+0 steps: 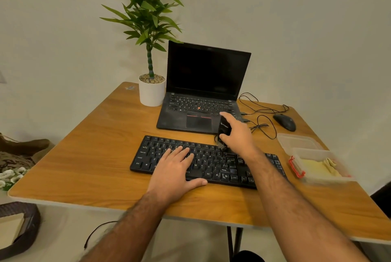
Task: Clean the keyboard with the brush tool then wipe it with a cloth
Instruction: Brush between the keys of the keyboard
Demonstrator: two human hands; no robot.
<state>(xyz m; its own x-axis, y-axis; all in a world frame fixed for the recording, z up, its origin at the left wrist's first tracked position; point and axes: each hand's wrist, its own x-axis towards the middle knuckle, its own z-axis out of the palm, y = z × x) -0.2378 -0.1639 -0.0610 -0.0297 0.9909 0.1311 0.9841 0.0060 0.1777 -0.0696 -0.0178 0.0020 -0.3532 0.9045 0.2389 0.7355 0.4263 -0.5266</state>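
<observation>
Clearly steadying: left hand [176,168] lies flat, fingers straight, pinning the keyboard [211,162] on the table [84,145].
Brushing: right hand [237,135] grips the brush [223,132], bristles seemingly at the far key row.
Cloth [317,167]: waiting in the right-hand tub [304,154].

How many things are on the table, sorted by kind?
Computer things: 3 – keyboard, laptop, mouse
Cleaning things: 2 – brush tool in the right hand, yellow cloth
Boxes: 1 – plastic box holding the cloth, lid behind it
Plants: 1 – potted plant
Total: 7
</observation>
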